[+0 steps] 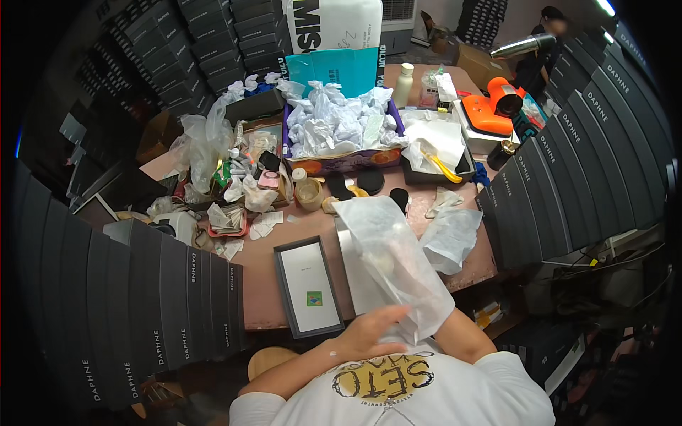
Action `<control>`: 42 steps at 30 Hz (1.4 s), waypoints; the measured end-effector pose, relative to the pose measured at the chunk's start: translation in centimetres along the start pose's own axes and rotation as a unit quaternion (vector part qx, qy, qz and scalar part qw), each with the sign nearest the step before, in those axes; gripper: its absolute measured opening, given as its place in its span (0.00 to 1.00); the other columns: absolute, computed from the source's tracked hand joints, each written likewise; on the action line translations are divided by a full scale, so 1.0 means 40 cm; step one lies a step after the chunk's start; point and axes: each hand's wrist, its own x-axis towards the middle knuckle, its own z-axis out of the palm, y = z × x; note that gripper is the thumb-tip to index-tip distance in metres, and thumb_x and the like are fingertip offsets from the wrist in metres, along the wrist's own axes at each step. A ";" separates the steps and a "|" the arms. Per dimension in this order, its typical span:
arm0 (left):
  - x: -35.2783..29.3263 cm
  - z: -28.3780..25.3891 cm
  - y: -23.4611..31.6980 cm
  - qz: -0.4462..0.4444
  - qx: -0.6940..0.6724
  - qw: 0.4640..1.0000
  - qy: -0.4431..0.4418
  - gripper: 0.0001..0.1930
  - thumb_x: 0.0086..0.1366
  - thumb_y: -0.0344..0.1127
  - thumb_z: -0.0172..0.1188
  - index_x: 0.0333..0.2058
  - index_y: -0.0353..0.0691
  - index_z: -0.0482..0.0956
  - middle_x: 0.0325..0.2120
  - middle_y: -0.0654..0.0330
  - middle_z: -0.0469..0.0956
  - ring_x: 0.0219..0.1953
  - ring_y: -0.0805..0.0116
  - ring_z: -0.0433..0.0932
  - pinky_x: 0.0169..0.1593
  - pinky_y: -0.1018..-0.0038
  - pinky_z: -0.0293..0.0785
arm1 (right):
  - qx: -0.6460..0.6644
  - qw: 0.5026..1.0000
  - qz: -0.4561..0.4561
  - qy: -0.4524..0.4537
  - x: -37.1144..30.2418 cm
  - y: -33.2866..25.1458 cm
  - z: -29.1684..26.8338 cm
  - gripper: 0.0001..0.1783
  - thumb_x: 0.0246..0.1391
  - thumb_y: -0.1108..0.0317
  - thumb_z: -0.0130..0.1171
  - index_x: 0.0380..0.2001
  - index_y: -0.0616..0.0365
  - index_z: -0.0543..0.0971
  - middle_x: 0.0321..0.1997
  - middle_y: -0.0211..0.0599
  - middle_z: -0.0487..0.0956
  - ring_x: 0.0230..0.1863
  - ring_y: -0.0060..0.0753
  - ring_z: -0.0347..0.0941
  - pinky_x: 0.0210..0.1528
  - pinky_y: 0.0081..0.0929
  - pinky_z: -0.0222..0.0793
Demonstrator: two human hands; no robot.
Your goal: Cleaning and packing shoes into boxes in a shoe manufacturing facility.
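Note:
A translucent white bag stretches over the near right of the table. My right forearm runs up to its near end, and the right hand shows only as a faint pinkish shape through the material, its fingers hidden. My left hand is at the bag's lower left edge, thumb and fingers apart, with nothing visible between them. Left of the bag lies a shallow dark box part with a white inside and a small green sticker. Partly beneath the bag is another white-surfaced box part.
Another translucent bag lies to the right. Crumpled white paper fills a purple box at the back. An orange device stands at the back right. Dark shoeboxes are stacked at left and right. Someone stands far off at right.

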 end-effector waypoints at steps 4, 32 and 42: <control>-0.051 -0.005 -0.131 -0.300 -0.686 0.604 0.273 0.37 0.58 0.46 0.66 0.62 0.41 0.59 0.58 0.54 0.65 0.64 0.60 0.58 0.66 0.58 0.52 | -0.513 0.844 -0.150 -0.048 -0.084 -0.010 0.093 0.18 0.60 0.61 0.47 0.50 0.57 0.73 0.45 0.43 0.77 0.49 0.44 0.72 0.53 0.35 0.67; 0.166 0.006 -0.547 -0.129 0.243 0.952 -0.132 0.17 0.50 0.24 0.52 0.41 0.32 0.77 0.39 0.48 0.77 0.48 0.48 0.73 0.53 0.62 0.70 | -0.567 0.808 -0.090 -0.131 -0.079 0.249 -0.119 0.36 0.49 0.65 0.62 0.60 0.63 0.61 0.55 0.58 0.69 0.51 0.57 0.70 0.51 0.42 0.68; 0.286 0.046 -0.542 -0.147 0.488 0.754 -0.414 0.17 0.51 0.37 0.62 0.42 0.49 0.81 0.38 0.57 0.78 0.50 0.58 0.73 0.61 0.40 0.50 | -0.560 0.807 -0.127 0.138 -0.186 -0.166 -0.292 0.29 0.50 0.69 0.62 0.56 0.62 0.68 0.58 0.54 0.67 0.58 0.55 0.65 0.58 0.37 0.62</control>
